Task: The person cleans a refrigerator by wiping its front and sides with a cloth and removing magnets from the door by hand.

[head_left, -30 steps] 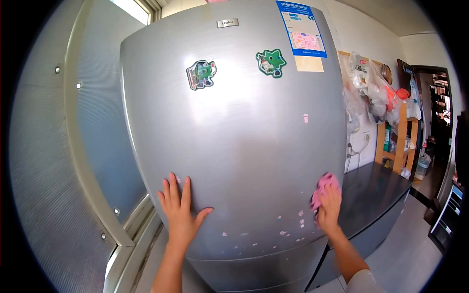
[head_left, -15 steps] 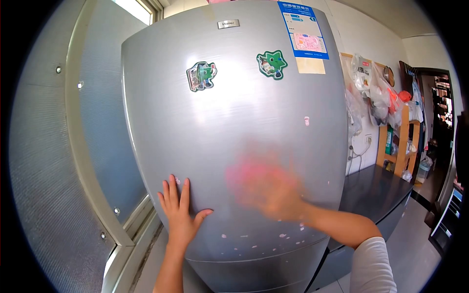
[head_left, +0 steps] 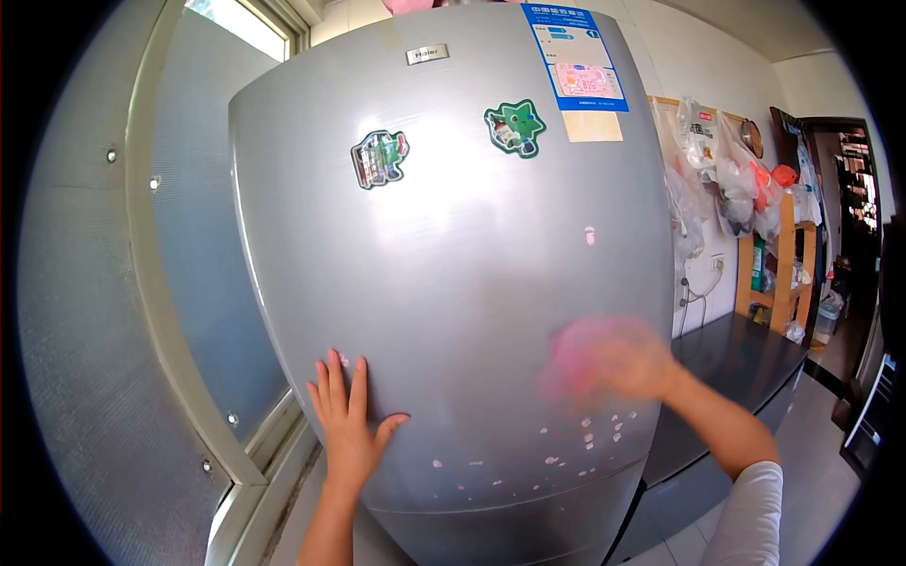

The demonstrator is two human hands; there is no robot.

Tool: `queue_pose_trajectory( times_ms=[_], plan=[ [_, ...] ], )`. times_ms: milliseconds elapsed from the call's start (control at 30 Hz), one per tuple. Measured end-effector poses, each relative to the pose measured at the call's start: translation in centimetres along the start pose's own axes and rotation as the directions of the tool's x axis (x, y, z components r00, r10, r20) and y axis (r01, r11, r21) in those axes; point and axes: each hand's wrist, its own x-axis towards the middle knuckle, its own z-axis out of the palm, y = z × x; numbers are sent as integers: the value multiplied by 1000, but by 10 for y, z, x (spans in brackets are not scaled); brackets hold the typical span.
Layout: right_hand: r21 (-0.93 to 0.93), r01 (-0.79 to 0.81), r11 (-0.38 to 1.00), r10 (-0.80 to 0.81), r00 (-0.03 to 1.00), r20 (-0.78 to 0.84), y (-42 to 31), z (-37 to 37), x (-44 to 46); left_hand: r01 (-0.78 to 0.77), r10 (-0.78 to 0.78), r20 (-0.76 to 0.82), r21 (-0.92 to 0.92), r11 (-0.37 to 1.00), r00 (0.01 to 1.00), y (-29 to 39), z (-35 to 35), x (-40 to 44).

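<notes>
Though the pink cloth (head_left: 571, 361) blurs, long axis unclear, the refrigerator (head_left: 425, 283) stands upright.

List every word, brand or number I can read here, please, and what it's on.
"Haier": metal badge at the top of the refrigerator.
"中国…": heading of the blue-bordered label; the rest is too small to read.
Pink sticker on that label: too small to read.
Hanging white bag: printing too blurred to read.
</notes>
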Motion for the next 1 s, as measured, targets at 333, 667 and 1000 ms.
queue_pose_trajectory(
  times_ms=[333,667,1000],
  plan=[
    [-119,-447,887,350,816,-461,109,-42,84,-4,4,0,26,1000,1000,-3,2,-2],
    [-107,-427,898,415,902,-120,-83,57,-105,-9,11,-22,62,998,1000,-6,7,-7],
    [-88,-678,730,654,731,-195,-82,38,-92,-23,26,-55,63,998,998,-11,13,-8]
  ],
)
